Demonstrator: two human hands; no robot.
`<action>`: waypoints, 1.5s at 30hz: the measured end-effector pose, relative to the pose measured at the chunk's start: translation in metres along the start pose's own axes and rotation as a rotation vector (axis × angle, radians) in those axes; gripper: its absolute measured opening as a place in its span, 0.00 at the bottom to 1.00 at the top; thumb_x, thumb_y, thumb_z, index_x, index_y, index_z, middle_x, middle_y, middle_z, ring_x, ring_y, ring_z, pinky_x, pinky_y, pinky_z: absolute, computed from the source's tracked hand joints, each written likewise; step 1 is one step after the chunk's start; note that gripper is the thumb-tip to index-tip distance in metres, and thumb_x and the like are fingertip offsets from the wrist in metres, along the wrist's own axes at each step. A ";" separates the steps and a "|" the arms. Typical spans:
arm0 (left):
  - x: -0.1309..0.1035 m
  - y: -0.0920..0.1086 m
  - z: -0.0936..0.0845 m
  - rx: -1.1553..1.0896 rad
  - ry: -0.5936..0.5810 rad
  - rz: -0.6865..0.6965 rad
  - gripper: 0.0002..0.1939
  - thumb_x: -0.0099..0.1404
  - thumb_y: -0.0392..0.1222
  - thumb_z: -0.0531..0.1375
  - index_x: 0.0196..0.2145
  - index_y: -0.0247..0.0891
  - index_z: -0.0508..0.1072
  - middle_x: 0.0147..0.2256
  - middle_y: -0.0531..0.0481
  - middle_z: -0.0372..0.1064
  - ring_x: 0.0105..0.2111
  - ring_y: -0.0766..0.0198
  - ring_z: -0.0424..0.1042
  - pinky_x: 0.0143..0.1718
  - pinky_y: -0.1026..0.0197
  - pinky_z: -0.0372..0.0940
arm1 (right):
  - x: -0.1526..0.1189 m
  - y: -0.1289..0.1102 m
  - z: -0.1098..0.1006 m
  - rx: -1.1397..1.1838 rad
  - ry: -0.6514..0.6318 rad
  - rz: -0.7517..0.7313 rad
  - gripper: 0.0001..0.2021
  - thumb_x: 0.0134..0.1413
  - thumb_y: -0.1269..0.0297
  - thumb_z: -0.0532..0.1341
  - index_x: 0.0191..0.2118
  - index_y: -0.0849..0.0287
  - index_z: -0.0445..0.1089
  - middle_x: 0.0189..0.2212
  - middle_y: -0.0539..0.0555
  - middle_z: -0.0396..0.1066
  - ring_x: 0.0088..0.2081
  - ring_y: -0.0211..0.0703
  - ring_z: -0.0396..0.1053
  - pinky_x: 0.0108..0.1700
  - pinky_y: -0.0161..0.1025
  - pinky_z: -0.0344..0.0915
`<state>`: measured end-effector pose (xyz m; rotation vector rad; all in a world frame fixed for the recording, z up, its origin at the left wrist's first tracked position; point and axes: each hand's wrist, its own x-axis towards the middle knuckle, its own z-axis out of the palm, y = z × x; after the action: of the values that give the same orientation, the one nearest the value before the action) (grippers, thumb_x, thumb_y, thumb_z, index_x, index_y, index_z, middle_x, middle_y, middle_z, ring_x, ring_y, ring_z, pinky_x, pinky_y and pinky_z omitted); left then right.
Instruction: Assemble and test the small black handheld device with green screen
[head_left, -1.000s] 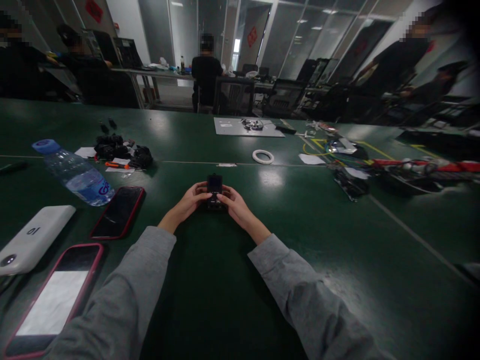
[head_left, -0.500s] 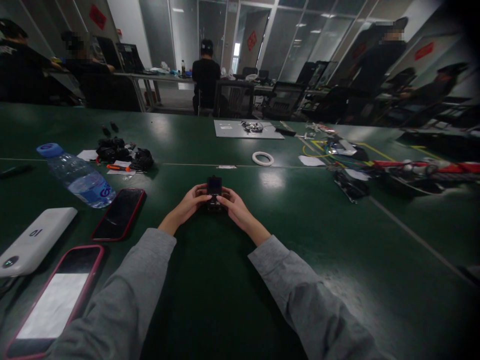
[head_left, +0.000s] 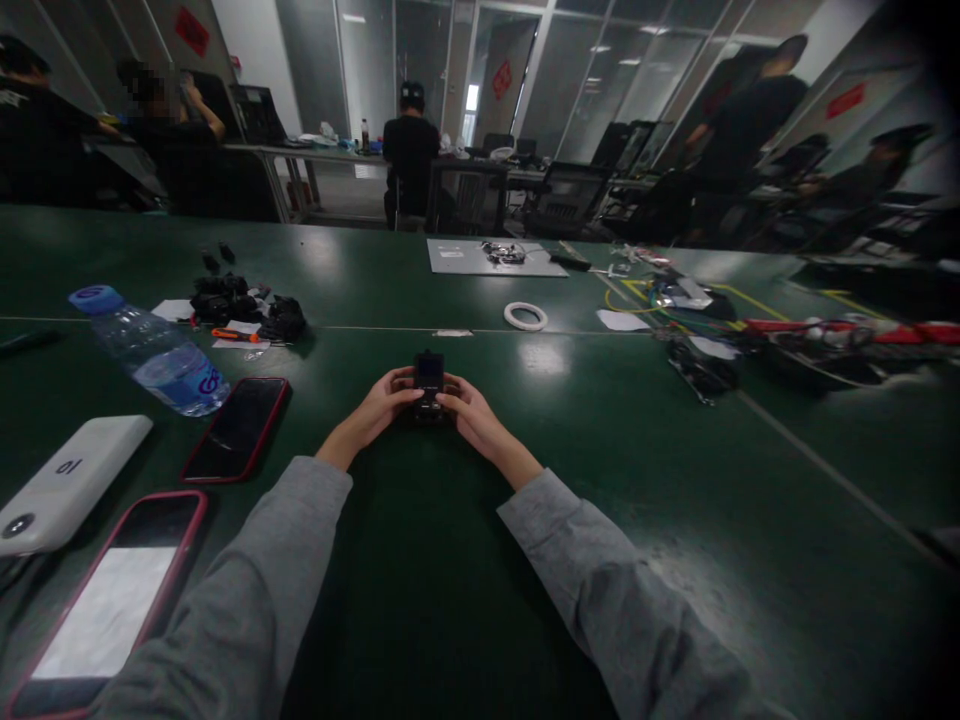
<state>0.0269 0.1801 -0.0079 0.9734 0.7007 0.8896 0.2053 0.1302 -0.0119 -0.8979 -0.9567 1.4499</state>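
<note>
At the far left of the green table (head_left: 675,470), a white power bank (head_left: 64,482) and a red-cased phone with a lit screen (head_left: 105,600) lie where they lay a second ago; beside them a second, dark-screened phone (head_left: 238,428) and a water bottle (head_left: 154,352) on its side have not shifted either. Behind the bottle sits a heap of black parts (head_left: 247,308) with an orange-handled tool (head_left: 234,335) just in front.

At centre, I see my left hand (head_left: 381,402) and right hand (head_left: 466,405) closed from both sides on a small black device (head_left: 429,385), which stands upright on the table between them, fingertips pinching its lower half. Over the last second almost nothing changes here: the grip holds, and the device stays in the same spot. What the thumbs press I cannot tell; the device is small and dim. I judge the work to be in a fine, in-place stage rather than a move.

Farther right, a white tape ring (head_left: 526,316) lies well apart, then a tangle of coloured cables (head_left: 675,305). A standing person (head_left: 742,110) at the rear right has shifted slightly.
</note>
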 end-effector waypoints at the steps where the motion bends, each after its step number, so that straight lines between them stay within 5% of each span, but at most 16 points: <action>1: 0.000 0.000 0.000 0.000 -0.004 0.000 0.30 0.50 0.34 0.67 0.51 0.37 0.65 0.47 0.42 0.66 0.48 0.56 0.67 0.53 0.50 0.58 | 0.000 0.000 0.000 0.000 -0.003 -0.004 0.25 0.43 0.64 0.67 0.50 0.53 0.65 0.42 0.52 0.68 0.47 0.41 0.65 0.53 0.43 0.61; 19: -0.001 0.001 0.000 0.002 -0.009 0.012 0.30 0.50 0.35 0.67 0.51 0.37 0.66 0.47 0.42 0.66 0.47 0.57 0.67 0.53 0.50 0.58 | -0.001 0.004 0.002 -0.134 0.075 -0.020 0.26 0.45 0.60 0.66 0.53 0.53 0.63 0.45 0.53 0.68 0.49 0.44 0.65 0.53 0.45 0.60; 45: -0.003 0.003 0.003 0.033 0.014 0.030 0.31 0.49 0.35 0.68 0.50 0.38 0.65 0.48 0.42 0.64 0.49 0.55 0.66 0.54 0.49 0.57 | -0.002 0.002 0.004 -0.167 0.025 -0.054 0.27 0.46 0.59 0.66 0.54 0.52 0.62 0.44 0.53 0.68 0.48 0.43 0.65 0.54 0.45 0.60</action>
<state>0.0268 0.1769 -0.0041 1.0105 0.7159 0.9146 0.2013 0.1277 -0.0126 -1.0011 -1.0871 1.3244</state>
